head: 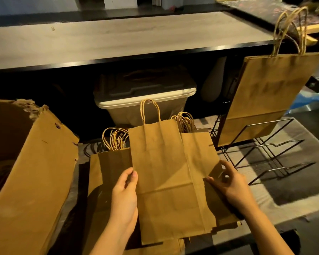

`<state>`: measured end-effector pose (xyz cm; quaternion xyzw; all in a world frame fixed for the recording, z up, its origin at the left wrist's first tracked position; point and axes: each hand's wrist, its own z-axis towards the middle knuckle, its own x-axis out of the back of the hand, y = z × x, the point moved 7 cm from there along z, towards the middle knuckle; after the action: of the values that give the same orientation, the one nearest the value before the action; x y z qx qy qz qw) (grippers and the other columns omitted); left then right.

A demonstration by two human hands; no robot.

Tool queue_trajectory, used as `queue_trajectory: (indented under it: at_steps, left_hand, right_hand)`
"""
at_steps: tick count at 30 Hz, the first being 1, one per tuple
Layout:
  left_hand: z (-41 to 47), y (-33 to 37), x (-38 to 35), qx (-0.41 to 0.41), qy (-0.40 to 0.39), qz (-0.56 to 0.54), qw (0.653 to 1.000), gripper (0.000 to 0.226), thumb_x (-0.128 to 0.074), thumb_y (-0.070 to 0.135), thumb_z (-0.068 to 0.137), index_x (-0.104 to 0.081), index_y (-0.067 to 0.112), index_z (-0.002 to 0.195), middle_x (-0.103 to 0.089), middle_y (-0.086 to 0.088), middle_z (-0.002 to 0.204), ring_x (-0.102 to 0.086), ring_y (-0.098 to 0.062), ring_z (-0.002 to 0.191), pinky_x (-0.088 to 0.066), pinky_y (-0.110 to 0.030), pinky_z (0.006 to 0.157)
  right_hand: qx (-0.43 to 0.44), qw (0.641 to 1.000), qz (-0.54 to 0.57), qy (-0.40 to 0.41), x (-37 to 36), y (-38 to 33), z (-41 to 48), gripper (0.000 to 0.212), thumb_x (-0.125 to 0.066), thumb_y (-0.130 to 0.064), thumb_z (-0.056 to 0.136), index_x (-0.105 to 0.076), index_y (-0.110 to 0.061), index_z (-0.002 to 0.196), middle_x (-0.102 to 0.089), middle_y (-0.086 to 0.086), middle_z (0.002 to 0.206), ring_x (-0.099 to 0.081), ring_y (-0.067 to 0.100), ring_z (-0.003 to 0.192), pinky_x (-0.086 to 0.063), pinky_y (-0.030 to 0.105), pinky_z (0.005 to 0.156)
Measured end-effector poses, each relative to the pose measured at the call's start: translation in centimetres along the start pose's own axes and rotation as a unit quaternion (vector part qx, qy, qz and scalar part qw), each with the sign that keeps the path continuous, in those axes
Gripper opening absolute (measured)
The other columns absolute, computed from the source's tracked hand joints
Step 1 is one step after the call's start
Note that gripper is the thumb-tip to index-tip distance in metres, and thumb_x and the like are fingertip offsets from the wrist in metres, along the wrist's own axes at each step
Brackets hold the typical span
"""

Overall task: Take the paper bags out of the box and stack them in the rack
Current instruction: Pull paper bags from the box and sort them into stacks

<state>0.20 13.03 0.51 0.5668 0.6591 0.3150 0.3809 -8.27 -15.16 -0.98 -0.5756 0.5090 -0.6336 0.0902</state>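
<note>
A flat brown paper bag (166, 173) with twisted handles lies on top of a loose pile of paper bags (109, 162) on the low surface in front of me. My left hand (124, 196) grips the top bag's left edge, thumb over it. My right hand (230, 183) pinches the right edge of the bags beneath it. The torn cardboard box (31, 177) stands open at the left. The black wire rack (269, 150) stands at the right, with several bags (269, 92) upright in its back slot.
A grey plastic bin with a dark lid (144, 96) sits under the long wooden counter (118, 37) behind the pile. The rack's front slots (280, 170) hold nothing. A blue item (309, 100) lies at the far right.
</note>
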Motion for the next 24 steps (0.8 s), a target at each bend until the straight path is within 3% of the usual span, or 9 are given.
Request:
queue_trajectory:
  at_steps: [4,7,10,14,16,19,22,24]
  left_hand:
    - [-0.2,-0.2,-0.4,0.005,-0.011,-0.021,1.0,0.022,-0.048,0.016,0.097,-0.057,0.023,0.115,-0.057,-0.005,0.128,-0.051,-0.018,0.122,-0.036,-0.039,0.108]
    - [-0.7,-0.2,-0.8,0.015,-0.026,-0.039,0.999,0.023,-0.044,0.012,0.098,-0.055,0.02,0.116,-0.064,-0.001,0.11,-0.06,-0.013,0.103,-0.048,-0.03,0.085]
    - [-1.1,-0.2,-1.1,0.026,-0.034,-0.045,0.998,0.021,-0.041,0.011,0.099,-0.053,0.021,0.112,-0.064,0.0,0.105,-0.061,-0.011,0.097,-0.048,-0.033,0.083]
    - [-1.5,0.0,-2.0,0.026,-0.053,-0.052,0.997,0.022,-0.039,0.01,0.1,-0.054,0.021,0.112,-0.066,-0.001,0.105,-0.063,-0.011,0.093,-0.049,-0.032,0.081]
    - [-1.7,0.1,-2.5,0.026,-0.065,-0.055,0.996,0.023,-0.038,0.009,0.1,-0.055,0.02,0.112,-0.066,-0.002,0.105,-0.066,-0.01,0.09,-0.05,-0.029,0.075]
    - [-2.0,-0.2,-3.2,0.032,-0.079,-0.046,0.995,0.024,-0.038,0.009,0.1,-0.056,0.022,0.111,-0.066,-0.002,0.105,-0.069,-0.007,0.083,-0.051,-0.029,0.072]
    - [-2.0,-0.5,-3.7,0.026,-0.091,-0.017,0.995,0.03,-0.039,0.012,0.1,-0.051,0.02,0.126,-0.065,-0.004,0.114,-0.066,-0.014,0.099,-0.053,-0.04,0.087]
    - [-1.9,-0.5,-4.0,-0.001,-0.093,0.044,0.995,0.031,-0.039,0.016,0.1,-0.049,0.023,0.129,-0.063,0.0,0.118,-0.062,-0.014,0.107,-0.049,-0.045,0.096]
  right_hand:
    - [0.03,0.983,-0.174,0.051,0.4,-0.5,0.1,0.069,-0.07,-0.055,0.074,-0.044,-0.033,0.133,-0.063,-0.003,0.107,-0.061,0.02,0.098,-0.051,0.034,0.076]
    - [0.074,0.976,-0.192,0.076,0.0,-1.2,0.0,0.058,-0.07,-0.041,0.081,-0.051,-0.021,0.132,-0.057,0.003,0.125,-0.05,0.024,0.118,-0.044,0.038,0.093]
    - [0.13,0.985,-0.103,0.05,-1.3,-1.9,0.0,0.037,-0.064,-0.024,0.088,-0.058,-0.018,0.124,-0.056,0.0,0.124,-0.045,0.017,0.122,-0.037,0.03,0.101]
    - [0.131,0.99,0.058,-0.006,-2.0,-4.1,-0.7,0.025,-0.046,-0.049,0.089,-0.057,-0.04,0.109,-0.059,-0.02,0.113,-0.051,-0.003,0.111,-0.037,0.015,0.093]
    - [0.109,0.984,0.123,-0.074,-2.7,-5.2,-1.2,0.025,-0.049,-0.05,0.088,-0.054,-0.041,0.111,-0.059,-0.022,0.111,-0.055,-0.008,0.105,-0.041,0.008,0.084]
    - [0.066,0.97,0.175,-0.154,-3.8,-6.0,-1.8,0.055,-0.063,-0.043,0.077,-0.041,-0.032,0.126,-0.05,-0.025,0.116,-0.053,-0.014,0.102,-0.043,0.004,0.079]
    - [0.054,0.981,0.135,-0.13,-3.8,-6.2,-1.9,0.086,-0.068,-0.046,0.065,-0.029,-0.032,0.14,-0.041,-0.022,0.126,-0.044,-0.003,0.114,-0.038,0.011,0.091]
    - [0.064,0.984,0.128,-0.111,-3.6,-6.2,-1.8,0.09,-0.069,-0.047,0.065,-0.026,-0.029,0.142,-0.038,-0.021,0.129,-0.041,-0.002,0.117,-0.037,0.011,0.093]
